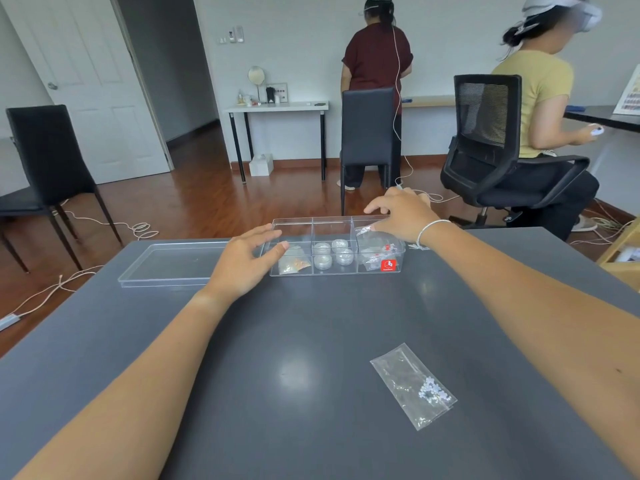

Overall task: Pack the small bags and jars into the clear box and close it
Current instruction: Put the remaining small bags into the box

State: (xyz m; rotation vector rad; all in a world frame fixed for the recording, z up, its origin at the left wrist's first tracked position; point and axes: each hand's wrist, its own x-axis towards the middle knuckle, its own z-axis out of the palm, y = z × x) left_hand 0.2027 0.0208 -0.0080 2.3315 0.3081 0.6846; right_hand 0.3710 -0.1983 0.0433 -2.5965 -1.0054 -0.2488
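The clear box [334, 245] sits at the far side of the grey surface [277, 358], its lid [173, 263] lying flat just to its left. The box is divided into compartments: four small round jars [332, 254] stand clustered in the middle near one, a small bag with something orange-brown in it [292, 263] lies in the left near one, and a heap of clear bags with red bits [379, 252] fills the right side, behind a red sticker [388, 265] on the box's front wall.

The right hand [401, 216] is over the box's far right compartment, its grip pinched on the edge of a small clear bag [364, 231] that rests on top of the heap there. The left hand [247, 261] lies against the box's left end, fingers spread and relaxed, thumb touching the near left corner, grasping nothing.

One more clear bag with white beads [415, 386] lies alone on the surface, well apart from both hands, nearer the person's right forearm.
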